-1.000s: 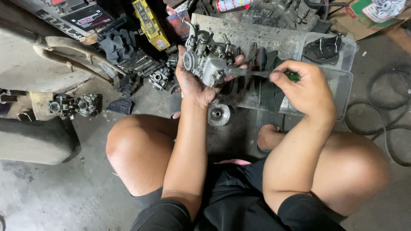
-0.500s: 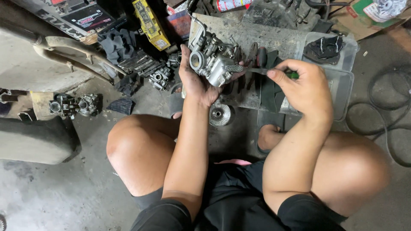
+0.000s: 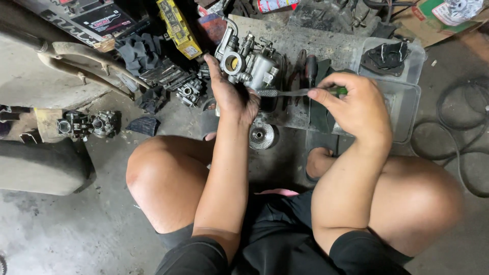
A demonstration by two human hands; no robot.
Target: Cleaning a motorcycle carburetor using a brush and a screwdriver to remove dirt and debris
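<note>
My left hand (image 3: 230, 94) grips a grey metal carburettor (image 3: 249, 63) from below and holds it up above the floor, its round bore facing me. My right hand (image 3: 359, 107) is closed on a green-handled screwdriver (image 3: 290, 92). The shaft runs left and its tip meets the carburettor's lower side, beside my left fingers. Both knees frame the scene as I squat.
A round metal part (image 3: 261, 135) lies on the concrete under the hands. A clear plastic tray (image 3: 402, 102) sits right, holding a black part (image 3: 385, 56). Another carburettor (image 3: 86, 125) lies at the left. Yellow box (image 3: 175, 25), black rubber pieces and cables (image 3: 458, 142) surround.
My left hand has turned the carburettor so its bore now faces up. The screwdriver stays against it, and my right hand has barely shifted.
</note>
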